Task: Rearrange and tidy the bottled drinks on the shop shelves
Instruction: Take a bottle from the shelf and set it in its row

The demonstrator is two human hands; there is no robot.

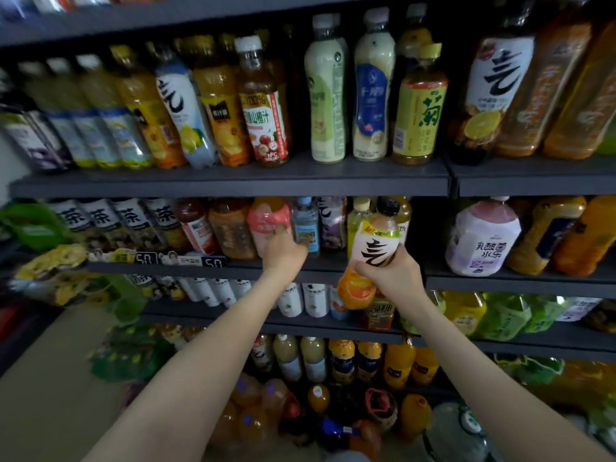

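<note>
— So, where is the orange drink bottle (374, 243)?
— Just right of the blue-capped water bottle (305, 221), off the shelf (150, 270) and out in front of its edge. It tilts, with the black cap up and leaning right and the orange-printed bottom end down.
— What holds it?
— The right grip (390, 277), clamped round the lower part of its white label.
— And the left grip (288, 252)?
— Directly below the water bottle, at the shelf's front edge. One fingertip lies on the water bottle's label, another on the pink bottle (266, 220) just left of it. I cannot tell whether the fingers close round either bottle, because the picture is blurred there.
— Anything between the water bottle and the held one?
— A purple-labelled bottle (331, 223) stands just right of the water bottle, upright on the same shelf.
</note>
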